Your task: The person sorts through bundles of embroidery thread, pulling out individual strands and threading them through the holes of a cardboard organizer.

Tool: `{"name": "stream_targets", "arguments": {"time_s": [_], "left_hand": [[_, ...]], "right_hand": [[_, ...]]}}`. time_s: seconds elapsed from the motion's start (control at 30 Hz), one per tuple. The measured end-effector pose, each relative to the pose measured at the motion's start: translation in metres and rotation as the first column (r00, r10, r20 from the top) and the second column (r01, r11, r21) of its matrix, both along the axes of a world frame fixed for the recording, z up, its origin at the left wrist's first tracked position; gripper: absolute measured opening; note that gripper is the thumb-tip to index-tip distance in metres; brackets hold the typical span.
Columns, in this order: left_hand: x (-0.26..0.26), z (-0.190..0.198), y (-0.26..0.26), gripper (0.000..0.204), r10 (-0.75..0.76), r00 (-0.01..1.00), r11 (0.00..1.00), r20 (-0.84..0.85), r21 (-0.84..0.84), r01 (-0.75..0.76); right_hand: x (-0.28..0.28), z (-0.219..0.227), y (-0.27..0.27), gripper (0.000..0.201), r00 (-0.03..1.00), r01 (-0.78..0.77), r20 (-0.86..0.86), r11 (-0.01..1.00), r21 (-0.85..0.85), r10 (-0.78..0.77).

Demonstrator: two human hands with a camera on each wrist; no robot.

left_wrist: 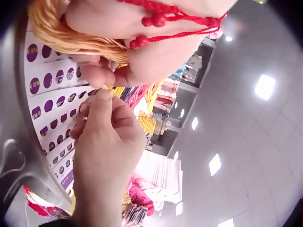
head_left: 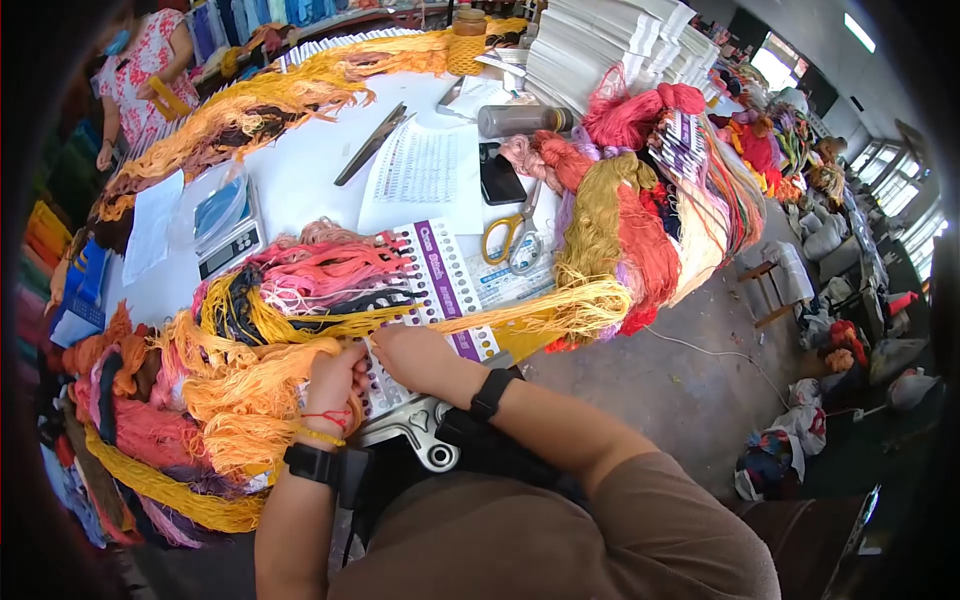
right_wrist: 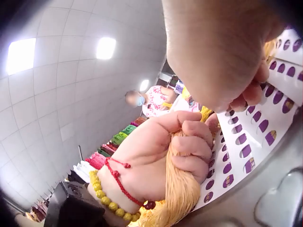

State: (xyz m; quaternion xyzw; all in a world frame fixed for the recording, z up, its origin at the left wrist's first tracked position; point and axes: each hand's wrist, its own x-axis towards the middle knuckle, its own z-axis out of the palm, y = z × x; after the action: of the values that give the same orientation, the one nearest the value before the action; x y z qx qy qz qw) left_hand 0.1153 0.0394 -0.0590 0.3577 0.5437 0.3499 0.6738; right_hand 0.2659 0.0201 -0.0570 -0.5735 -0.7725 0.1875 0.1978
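Note:
Perforated white cards with purple bands (head_left: pixel 440 275) lie on the table, threads looped along their edges. My left hand (head_left: pixel 338 385) curls its fingers round a light orange skein, plainest in the right wrist view, where the skein (right_wrist: pixel 182 194) hangs from the fist (right_wrist: pixel 156 151). Close beside it, my right hand (head_left: pixel 415 358) bends over the card; in the left wrist view its thumb and fingers (left_wrist: pixel 106 130) pinch a yellow thread near the card's holes (left_wrist: pixel 59 101). A long pale orange strand (head_left: pixel 530 308) stretches rightward past the right hand. The exact thread ends are hidden by the fingers.
A silver metal clamp (head_left: pixel 425 435) sits at the near edge. Beyond are scissors (head_left: pixel 510 238), a phone (head_left: pixel 500 178), paper sheets (head_left: pixel 415 180) and a scale (head_left: pixel 232 250). Skeins (head_left: pixel 640 220) heap up at right; a masked person (head_left: pixel 150 70) stands far left.

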Motion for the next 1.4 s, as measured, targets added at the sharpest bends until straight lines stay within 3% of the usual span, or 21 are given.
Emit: {"name": "stream_targets", "arguments": {"time_s": [0.17,0.33,0.5,0.57,0.77,0.93,1.0,1.1,1.2,1.27,1.3,1.33,1.4], "left_hand": [[0.006,-0.009,0.007,0.005,-0.085,0.983,0.967,-0.16,0.224,0.12],[0.002,0.001,0.011,0.01,-0.106,0.98,0.983,-0.171,0.132,0.129],[0.002,0.003,0.009,0.015,-0.143,0.986,0.978,-0.08,0.143,0.154],[0.001,0.01,0.009,0.016,-0.173,0.977,0.974,-0.125,0.127,0.189],[-0.001,0.007,0.011,0.016,-0.213,0.969,0.968,-0.125,0.109,0.227],[0.0,0.011,0.012,0.015,-0.215,0.956,0.962,-0.198,0.124,0.242],[0.0,0.009,0.012,0.014,-0.221,0.952,0.956,-0.212,0.146,0.254],[-0.004,-0.023,0.02,0.014,-0.202,0.944,0.928,-0.262,0.256,0.27],[-0.001,-0.02,0.015,0.015,-0.169,0.955,0.908,-0.242,0.339,0.247],[-0.004,-0.006,0.015,0.014,-0.234,0.863,0.868,-0.449,0.304,0.393],[-0.006,-0.002,0.015,0.015,-0.142,0.701,0.787,-0.699,0.35,0.508],[-0.014,-0.006,0.019,0.015,-0.141,0.699,0.789,-0.701,0.347,0.507],[-0.044,-0.017,0.033,0.018,0.189,0.609,0.698,-0.77,0.542,0.469]], "right_hand": [[0.002,0.0,-0.001,0.015,0.995,-0.038,0.094,0.993,0.113,0.028],[-0.005,0.013,-0.003,0.022,0.962,-0.099,0.263,0.991,0.089,0.072],[-0.009,0.012,-0.006,0.026,0.95,-0.075,0.309,0.993,0.091,0.043],[-0.009,0.011,-0.008,0.025,0.947,-0.068,0.319,0.993,0.097,0.034],[-0.012,0.007,-0.009,0.014,0.969,-0.044,0.246,0.994,0.103,0.017],[-0.018,-0.006,-0.003,0.016,0.983,0.17,0.049,0.979,0.114,-0.176],[-0.019,-0.006,0.0,0.02,0.986,0.162,0.039,0.984,0.077,-0.165],[-0.014,-0.005,0.009,0.03,0.966,0.212,-0.119,0.968,-0.137,-0.228],[-0.009,0.017,-0.001,0.03,0.969,0.161,-0.158,0.972,-0.172,-0.188],[-0.005,0.025,-0.002,0.031,0.969,0.162,-0.141,0.956,-0.245,-0.2],[-0.002,0.021,-0.001,0.031,0.979,0.146,-0.102,0.957,-0.249,-0.175],[0.001,0.018,-0.001,0.031,0.986,0.133,-0.064,0.958,-0.253,-0.154],[0.005,0.015,0.001,0.032,0.987,0.145,-0.023,0.955,-0.259,-0.157]]}}
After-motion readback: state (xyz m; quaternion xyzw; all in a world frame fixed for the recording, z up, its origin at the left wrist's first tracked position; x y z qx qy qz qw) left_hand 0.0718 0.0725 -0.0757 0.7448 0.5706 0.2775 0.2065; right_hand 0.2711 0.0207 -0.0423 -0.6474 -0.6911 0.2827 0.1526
